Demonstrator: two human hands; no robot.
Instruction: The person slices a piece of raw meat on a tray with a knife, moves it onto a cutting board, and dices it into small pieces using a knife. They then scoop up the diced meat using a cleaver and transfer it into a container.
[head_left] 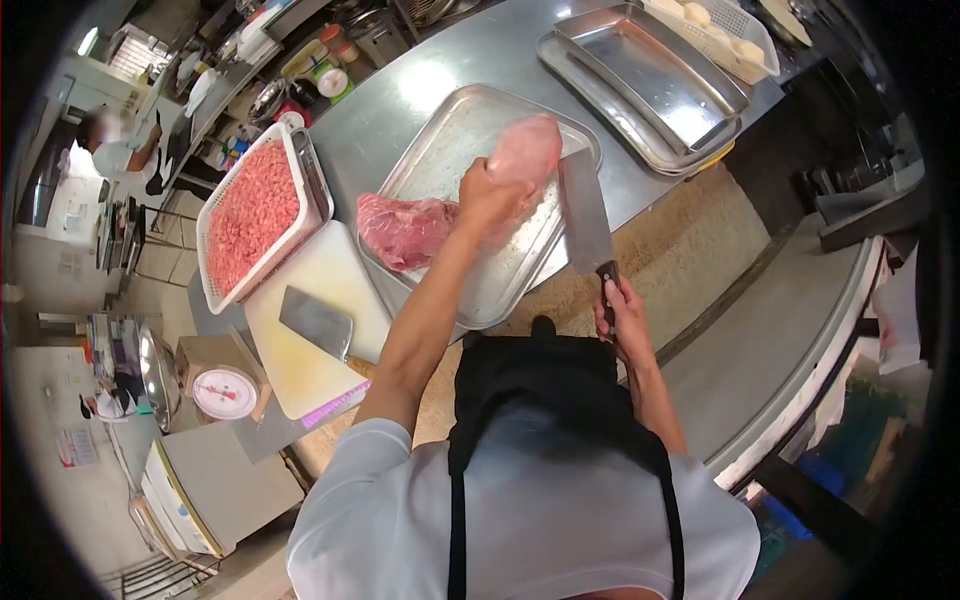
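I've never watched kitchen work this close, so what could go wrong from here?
The knife in the right hand has its blade close to the raw meat gripped by the left hand; a slip might cause a cut. The meat looks moist and could slide from the one-handed grip onto the metal tray. The cleaver on the cutting board lies near the left arm, which might knock it.

Wht. short-slv. tee [570, 520], plain and loose, w/ soft creases at L sleeve [370, 465]; R sleeve [715, 505] same wht. fabric. Over it, blk. bib apron [535, 375], solid colour, w/ 2 narrow flat blk. straps: L strap [457, 530] & R strap [676, 530], running up to the shoulders w/ tee showing btwn. L forearm [430, 295] & R forearm [655, 400] bare, as are L hand [492, 195] & R hand [624, 312].
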